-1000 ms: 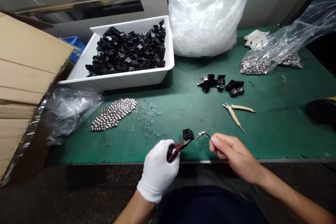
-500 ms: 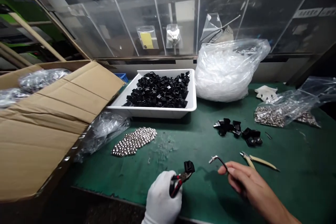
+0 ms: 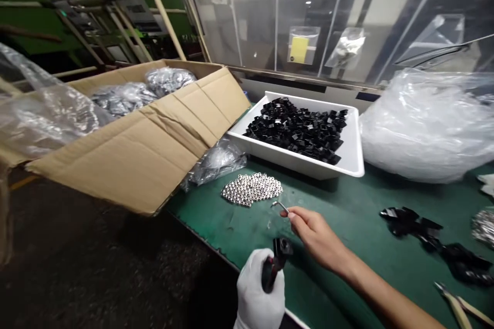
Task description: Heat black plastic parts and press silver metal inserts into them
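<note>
Moving beside the metal rings (image 3: pixel 251 189), the right hand (image 3: pixel 309 225) pinches a bent rod (image 3: pixel 283 207), bringing its tip within reach of them, while the left hand (image 3: pixel 258 288) clasps pliers (image 3: pixel 274 267) bearing a black part (image 3: pixel 283 247).

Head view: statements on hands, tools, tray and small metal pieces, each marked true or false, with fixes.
1. The white-gloved left hand grips black-and-red pliers. True.
2. The bare right hand holds a sheet of yellow paper. False: it holds a thin, bent metal tool.
3. The white plastic tray holds black plastic parts. True.
4. The small silvery ring-shaped metal pieces are inside that tray. False: they lie on the green tabletop.
5. The cream-handled pliers lie on the tabletop. True.
</note>
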A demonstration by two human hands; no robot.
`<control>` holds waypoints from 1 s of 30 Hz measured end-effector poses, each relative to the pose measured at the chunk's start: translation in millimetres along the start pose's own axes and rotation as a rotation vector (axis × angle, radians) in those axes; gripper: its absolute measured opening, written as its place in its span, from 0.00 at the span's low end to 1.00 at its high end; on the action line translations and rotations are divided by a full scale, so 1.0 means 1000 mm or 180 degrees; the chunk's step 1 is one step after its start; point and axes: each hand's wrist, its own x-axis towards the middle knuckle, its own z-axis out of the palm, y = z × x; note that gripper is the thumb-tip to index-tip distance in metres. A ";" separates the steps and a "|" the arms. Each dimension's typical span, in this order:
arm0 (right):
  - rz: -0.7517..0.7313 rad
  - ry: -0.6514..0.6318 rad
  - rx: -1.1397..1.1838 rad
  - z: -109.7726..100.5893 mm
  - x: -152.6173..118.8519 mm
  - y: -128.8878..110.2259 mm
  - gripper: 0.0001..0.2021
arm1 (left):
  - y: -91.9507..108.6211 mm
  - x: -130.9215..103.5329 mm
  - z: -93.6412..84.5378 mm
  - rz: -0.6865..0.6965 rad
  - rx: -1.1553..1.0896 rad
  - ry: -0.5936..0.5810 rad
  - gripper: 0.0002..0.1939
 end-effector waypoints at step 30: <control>0.0856 -0.0165 0.0095 0.070 0.063 0.038 0.17 | -0.021 -0.022 0.003 -0.0256 -0.0076 0.0384 0.13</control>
